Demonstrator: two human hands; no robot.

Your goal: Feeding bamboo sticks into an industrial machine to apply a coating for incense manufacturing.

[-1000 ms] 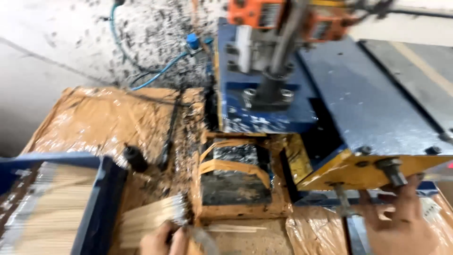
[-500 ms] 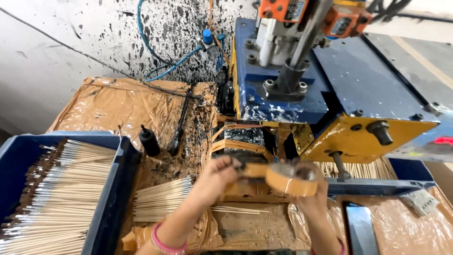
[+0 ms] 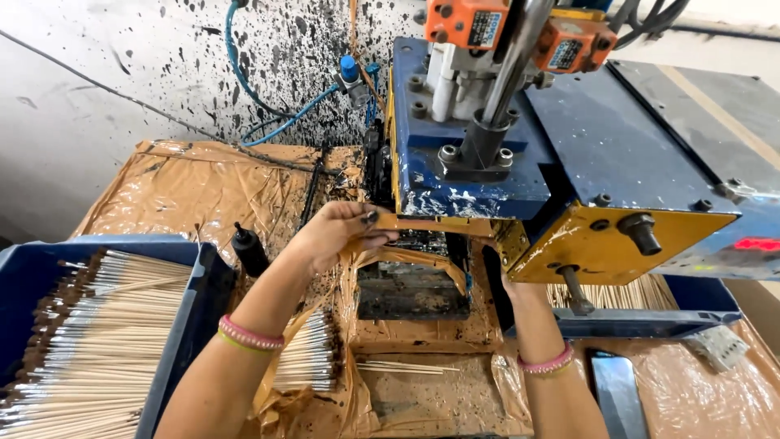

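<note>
Head view looks down on a paint-spattered bench wrapped in brown plastic sheet (image 3: 203, 183), with a blue-and-yellow press machine (image 3: 569, 154) filling the 1 o'clock quarter. The left hand (image 3: 337, 232) is raised near the centre, thumb and forefingers pinched shut on a strip of brown packing tape (image 3: 435, 223) that runs level toward 3 o'clock along the lower front edge of the machine's blue head. The right hand (image 3: 513, 286) sits at about 4 o'clock from the strip's far end, mostly hidden beneath the yellow plate (image 3: 601, 244) — I cannot tell whether it is open or gripping anything.

The strip looks thin, light and limp; held at 1 end only it would likely sag, twist and stick to itself, so it seems best taken by its ends and kept taut. Its sticky face will probably grab skin and the oily, grimy metal alike, so pinching at the very tip, as the left hand does, appears the safest hold. It tears more readily than it stretches, I judge.

Below the strip, at 6 o'clock from it, lies a dark recessed tray (image 3: 410, 289) lined with more brown film. A bundle of thin sticks (image 3: 309, 362) rests at 7 o'clock beside the left forearm, and a blue crate of sticks (image 3: 89, 341) fills the 8 o'clock corner — a small black bottle (image 3: 250, 248) stands just beside its rim. More sticks (image 3: 642, 294) lie under the yellow plate at 4 o'clock.
</note>
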